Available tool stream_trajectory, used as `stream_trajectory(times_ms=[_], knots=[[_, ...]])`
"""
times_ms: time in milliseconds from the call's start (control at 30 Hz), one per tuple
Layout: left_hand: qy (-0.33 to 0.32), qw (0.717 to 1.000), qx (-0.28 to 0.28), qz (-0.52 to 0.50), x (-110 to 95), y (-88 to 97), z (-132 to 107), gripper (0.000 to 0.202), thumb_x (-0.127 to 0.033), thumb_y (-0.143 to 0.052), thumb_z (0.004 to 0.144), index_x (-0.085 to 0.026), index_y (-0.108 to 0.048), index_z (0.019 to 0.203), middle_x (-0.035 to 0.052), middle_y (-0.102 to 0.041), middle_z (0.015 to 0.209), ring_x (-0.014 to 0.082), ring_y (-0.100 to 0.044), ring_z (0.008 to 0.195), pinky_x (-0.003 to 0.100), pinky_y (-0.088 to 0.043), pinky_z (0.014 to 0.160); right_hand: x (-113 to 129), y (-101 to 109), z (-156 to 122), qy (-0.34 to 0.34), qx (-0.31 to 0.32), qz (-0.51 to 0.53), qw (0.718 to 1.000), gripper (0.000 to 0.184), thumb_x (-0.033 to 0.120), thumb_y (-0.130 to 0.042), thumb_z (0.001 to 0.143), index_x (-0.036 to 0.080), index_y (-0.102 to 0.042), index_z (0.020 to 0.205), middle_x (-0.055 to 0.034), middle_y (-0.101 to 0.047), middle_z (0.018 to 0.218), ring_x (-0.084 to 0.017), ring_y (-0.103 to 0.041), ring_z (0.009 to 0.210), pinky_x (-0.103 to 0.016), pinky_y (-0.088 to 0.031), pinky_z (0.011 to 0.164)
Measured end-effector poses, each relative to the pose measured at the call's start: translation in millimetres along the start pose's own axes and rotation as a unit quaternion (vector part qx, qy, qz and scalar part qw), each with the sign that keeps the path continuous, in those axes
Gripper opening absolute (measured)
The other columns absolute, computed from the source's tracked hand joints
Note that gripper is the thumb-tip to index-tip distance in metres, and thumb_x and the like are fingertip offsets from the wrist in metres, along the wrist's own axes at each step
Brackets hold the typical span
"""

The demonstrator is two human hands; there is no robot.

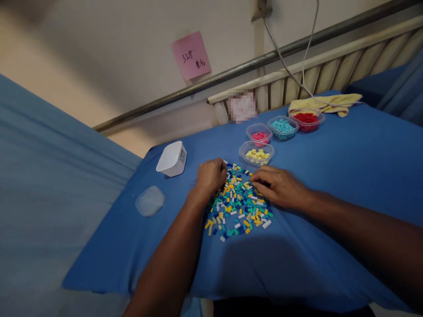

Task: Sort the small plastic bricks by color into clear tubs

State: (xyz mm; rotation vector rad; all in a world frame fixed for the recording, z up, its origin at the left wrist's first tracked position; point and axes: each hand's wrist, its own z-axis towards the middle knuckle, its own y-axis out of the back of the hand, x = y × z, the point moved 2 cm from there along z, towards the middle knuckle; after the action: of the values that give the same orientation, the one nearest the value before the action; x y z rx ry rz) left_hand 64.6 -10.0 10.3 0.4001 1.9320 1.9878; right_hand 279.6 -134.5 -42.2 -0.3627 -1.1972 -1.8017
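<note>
A loose pile of small plastic bricks (236, 204), in yellow, white, blue, teal and tan, is spread over the blue cloth. At the pile's upper left edge, my left hand (210, 175) has its fingers curled inward, and what they hold, if anything, is hidden. My right hand (280, 187) reaches in from the right, thumb and forefinger drawn together over the bricks; anything between the tips is too small to name. Just beyond the hands sits a clear tub of pale yellow bricks (257, 155). Behind it stands a tub of pink pieces (259, 135).
Farther right are tubs of turquoise pieces (282, 127) and red pieces (306, 119), beside a yellow cloth (325, 105). A white container (172, 159) and stacked clear lids (150, 201) lie left. A radiator (313, 72), pipe and hanging cable line the wall behind the blue-covered table (357, 163).
</note>
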Motion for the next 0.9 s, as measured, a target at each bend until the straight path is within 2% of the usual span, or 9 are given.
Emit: stream_trajectory(times_ms=[67, 133, 233, 333, 400, 533, 733, 800, 900], knots=[[-0.017, 0.997, -0.03, -0.068, -0.2, -0.5, -8.2, 0.02, -0.023, -0.066, 0.096, -0.021, -0.08, 0.109, 0.0108, -0.083, 0.11, 0.0282, -0.076, 0.105, 0.037, -0.054, 0.094, 1.8, 0.6, 0.5, -0.005, -0.013, 0.01, 1.0, 0.014, 0.022, -0.064, 0.105, 0.023, -0.077, 0.109, -0.0069, -0.078, 0.104, -0.023, -0.074, 0.096, -0.039, -0.058, 0.087], [-0.029, 0.978, -0.047, -0.201, -4.3, -2.0, -19.1, 0.017, -0.028, -0.071, 0.096, -0.021, -0.08, 0.108, 0.0077, -0.082, 0.1, 0.0244, -0.075, 0.092, 0.034, -0.055, 0.084, 5.5, 0.0, 0.7, -0.018, -0.036, 0.031, 0.999, 0.015, 0.022, -0.065, 0.105, 0.023, -0.078, 0.111, -0.0074, -0.079, 0.105, -0.024, -0.074, 0.098, -0.04, -0.058, 0.089], [-0.036, 0.903, -0.036, -0.426, -18.7, -6.5, -37.3, 0.018, -0.036, -0.079, 0.093, -0.02, -0.081, 0.1, 0.0042, -0.081, 0.091, 0.02, -0.074, 0.082, 0.03, -0.056, 0.075, 11.9, -5.1, 0.6, -0.077, -0.067, 0.115, 0.988, 0.016, 0.029, -0.068, 0.105, 0.025, -0.079, 0.114, -0.0051, -0.081, 0.103, -0.022, -0.075, 0.092, -0.039, -0.059, 0.085], [-0.037, 0.831, -0.037, -0.553, -35.4, -10.0, -50.9, 0.021, -0.039, -0.082, 0.092, -0.021, -0.086, 0.103, 0.0056, -0.085, 0.099, 0.021, -0.077, 0.092, 0.033, -0.06, 0.085, 15.0, -12.8, 0.1, -0.167, -0.087, 0.222, 0.957, 0.016, 0.037, -0.073, 0.101, 0.025, -0.08, 0.11, -0.0024, -0.081, 0.093, -0.019, -0.074, 0.08, -0.035, -0.06, 0.074], [-0.045, 0.814, -0.051, -0.576, -42.5, -11.4, -55.2, 0.019, -0.037, -0.082, 0.093, -0.023, -0.088, 0.103, 0.0059, -0.085, 0.102, 0.0216, -0.078, 0.097, 0.034, -0.061, 0.09, 15.3, -16.0, 0.2, -0.206, -0.104, 0.276, 0.933, 0.017, 0.04, -0.078, 0.097, 0.024, -0.079, 0.104, -0.0018, -0.081, 0.089, -0.019, -0.074, 0.077, -0.034, -0.06, 0.072], [-0.058, 0.808, -0.049, -0.584, -45.3, -16.7, -56.3, 0.015, -0.03, -0.079, 0.094, -0.023, -0.088, 0.104, 0.0055, -0.084, 0.102, 0.0201, -0.077, 0.098, 0.034, -0.06, 0.094, 14.1, -16.7, 0.6, -0.242, -0.115, 0.331, 0.905, 0.025, 0.046, -0.085, 0.091, 0.023, -0.079, 0.097, -0.0017, -0.079, 0.083, -0.018, -0.074, 0.075, -0.034, -0.062, 0.073], [-0.003, 0.724, 0.036, -0.689, -43.9, -23.7, -55.7, 0.025, -0.036, -0.09, 0.085, -0.018, -0.082, 0.101, 0.0047, -0.081, 0.093, 0.016, -0.074, 0.082, 0.03, -0.061, 0.081, 16.9, -14.0, 0.9, -0.279, -0.095, 0.357, 0.886, 0.033, 0.052, -0.091, 0.085, 0.022, -0.079, 0.095, -0.0027, -0.079, 0.082, -0.018, -0.074, 0.074, -0.034, -0.062, 0.072], [-0.001, 0.715, 0.032, -0.698, -44.3, -21.8, -56.3, 0.027, -0.037, -0.092, 0.083, -0.018, -0.082, 0.099, 0.0043, -0.08, 0.093, 0.0155, -0.073, 0.082, 0.03, -0.061, 0.081, 18.3, -12.8, 1.7, -0.287, -0.098, 0.365, 0.88, 0.037, 0.055, -0.092, 0.083, 0.022, -0.079, 0.095, -0.0027, -0.079, 0.08, -0.018, -0.074, 0.073, -0.035, -0.062, 0.072], [-0.008, 0.718, 0.019, -0.696, -44.9, -18.1, -57.2, 0.026, -0.037, -0.094, 0.081, -0.018, -0.082, 0.096, 0.0042, -0.081, 0.093, 0.0154, -0.073, 0.083, 0.03, -0.06, 0.082, 19.2, -11.1, 2.5, -0.287, -0.103, 0.368, 0.879, 0.038, 0.055, -0.092, 0.082, 0.021, -0.079, 0.095, -0.0024, -0.078, 0.078, -0.018, -0.072, 0.071, -0.034, -0.061, 0.07]])
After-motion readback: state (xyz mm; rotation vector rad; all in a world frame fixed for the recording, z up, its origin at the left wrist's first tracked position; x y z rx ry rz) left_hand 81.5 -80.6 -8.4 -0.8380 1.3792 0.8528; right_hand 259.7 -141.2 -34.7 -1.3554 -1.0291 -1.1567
